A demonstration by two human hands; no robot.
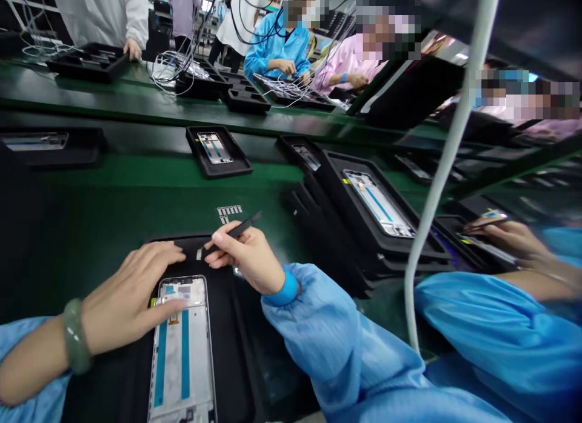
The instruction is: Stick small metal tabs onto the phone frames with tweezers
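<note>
A silver phone frame (195,350) with two blue strips lies in a black tray (234,350) in front of me. Over the frame's upper left part rests my left hand (131,289), fingers stretched out and thumb across the frame. My right hand (243,253), with a blue band at the wrist, pinches black tweezers (243,226) above the tray's far edge. At the tweezers' tip is a small light piece (199,253). Several small metallic pieces (229,211) lie in rows on the green surface beyond.
Stacked black trays (318,229) stand to the right, the top one holding a phone frame (379,202). Another tray (243,168) sits farther back. A white cable (436,199) hangs down at right, with a co-worker's hands (513,241) past it. More people work across the line.
</note>
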